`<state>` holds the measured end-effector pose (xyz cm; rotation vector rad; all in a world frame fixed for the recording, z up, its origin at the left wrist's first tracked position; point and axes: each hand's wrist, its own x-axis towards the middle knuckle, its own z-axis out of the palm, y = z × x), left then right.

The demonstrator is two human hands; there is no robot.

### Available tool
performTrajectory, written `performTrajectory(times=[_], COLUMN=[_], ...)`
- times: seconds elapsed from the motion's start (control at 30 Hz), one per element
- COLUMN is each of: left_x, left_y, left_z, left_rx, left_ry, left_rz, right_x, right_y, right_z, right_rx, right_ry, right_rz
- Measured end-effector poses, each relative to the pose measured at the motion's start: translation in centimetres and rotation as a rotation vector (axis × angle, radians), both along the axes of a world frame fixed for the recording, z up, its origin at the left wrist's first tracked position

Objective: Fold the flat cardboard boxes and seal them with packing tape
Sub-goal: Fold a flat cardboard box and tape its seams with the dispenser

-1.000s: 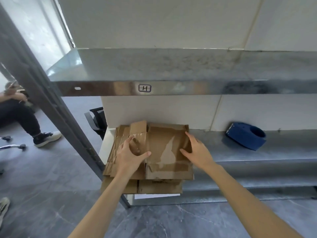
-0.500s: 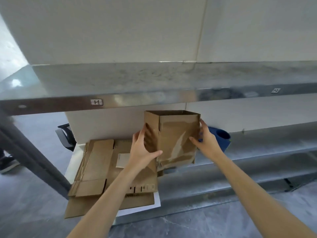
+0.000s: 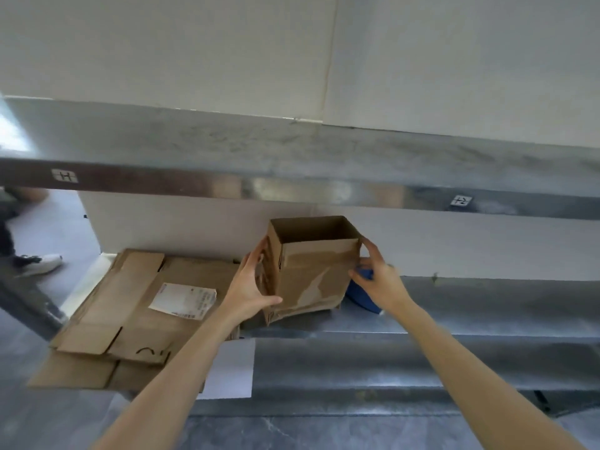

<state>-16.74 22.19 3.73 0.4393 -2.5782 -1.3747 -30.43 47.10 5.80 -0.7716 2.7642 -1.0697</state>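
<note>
A small brown cardboard box (image 3: 311,277), opened into a square tube with old clear tape on its front, stands upright on the lower metal shelf (image 3: 487,306). My left hand (image 3: 250,287) grips its left side, thumb across the lower front. My right hand (image 3: 376,277) pinches its right edge near the top. A stack of flat cardboard boxes (image 3: 130,316) lies at the shelf's left end, the top one bearing a white shipping label (image 3: 183,300). A blue tape dispenser (image 3: 363,295) sits mostly hidden behind the box and my right hand.
The upper metal shelf (image 3: 292,157) hangs close above the box's open top. A white wall backs both shelves. A white sheet (image 3: 230,371) lies under the flat stack. A person's leg and shoe (image 3: 35,264) are on the grey floor at the far left.
Both hands lifted the top flat box off the stack, moved it right and spread it into an open upright tube. The view has shifted right and closer.
</note>
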Motion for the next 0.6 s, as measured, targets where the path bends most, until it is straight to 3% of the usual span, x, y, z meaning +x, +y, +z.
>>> performTrajectory(times=[0.23, 0.37, 0.6], left_x=[-0.2, -0.2, -0.4], left_y=[0.0, -0.8, -0.4], left_z=[-1.4, -2.2, -1.4], left_rx=[-0.001, 0.041, 0.098], left_ry=[-0.019, -0.060, 0.082], left_rz=[0.032, 0.030, 0.072], right_x=[-0.3, 0.1, -0.3], right_y=[1.2, 1.4, 0.7], right_z=[-1.7, -1.8, -1.0], right_rx=[-0.080, -0.023, 0.003], right_ry=[-0.008, 0.035, 0.067], right_rz=[0.108, 0.173, 0.138])
